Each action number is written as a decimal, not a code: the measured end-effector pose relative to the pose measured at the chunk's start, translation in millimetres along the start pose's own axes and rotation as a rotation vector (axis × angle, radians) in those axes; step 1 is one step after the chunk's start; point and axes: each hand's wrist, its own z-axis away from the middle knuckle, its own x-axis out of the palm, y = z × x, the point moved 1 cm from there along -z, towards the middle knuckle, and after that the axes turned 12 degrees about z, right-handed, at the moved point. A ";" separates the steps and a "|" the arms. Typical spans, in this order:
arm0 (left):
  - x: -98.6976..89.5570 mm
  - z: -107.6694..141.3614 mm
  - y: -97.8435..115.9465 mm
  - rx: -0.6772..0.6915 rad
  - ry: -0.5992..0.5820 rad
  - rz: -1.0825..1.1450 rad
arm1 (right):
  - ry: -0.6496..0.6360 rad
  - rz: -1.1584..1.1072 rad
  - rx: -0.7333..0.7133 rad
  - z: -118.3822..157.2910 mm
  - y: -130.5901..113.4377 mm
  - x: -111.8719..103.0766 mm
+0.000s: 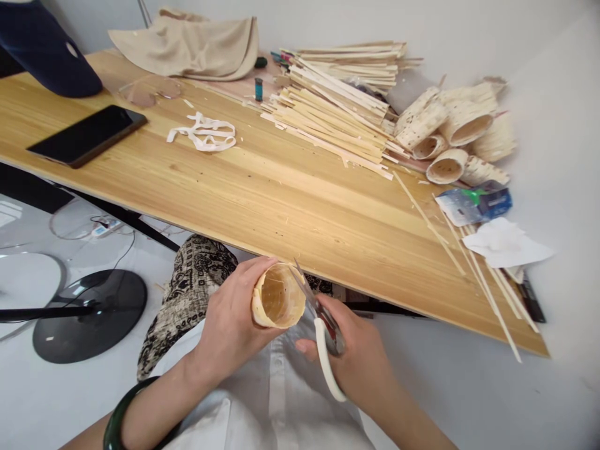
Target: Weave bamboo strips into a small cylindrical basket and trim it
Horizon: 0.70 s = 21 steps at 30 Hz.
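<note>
My left hand (238,312) is wrapped round a pale bark tube (280,320), whose round mouth faces up toward me. In my right hand (359,344) is a pair of scissors (323,359) with white handles. The scissor blades point up and left and lie at the right side of the tube's rim, a little apart. Whether the blades touch the rim I cannot tell. Both hands are over my lap, just in front of the table edge.
On the wooden table (262,181) lie a phone (89,134), white ribbon (206,132), a thread spool (259,89), glasses (150,90) and bundled wood strips (328,119). Several bark tubes (445,167) lie at right beside a plastic packet (475,203) and crumpled paper (506,240).
</note>
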 end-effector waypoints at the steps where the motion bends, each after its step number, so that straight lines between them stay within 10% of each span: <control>1: 0.1 0.2 0.3 -0.005 0.002 -0.001 | 0.041 0.032 -0.026 0.2 0.1 1.2; 21: 3.2 2.7 -1.2 0.003 0.035 0.019 | 0.439 0.140 -0.269 -2.0 -1.6 8.5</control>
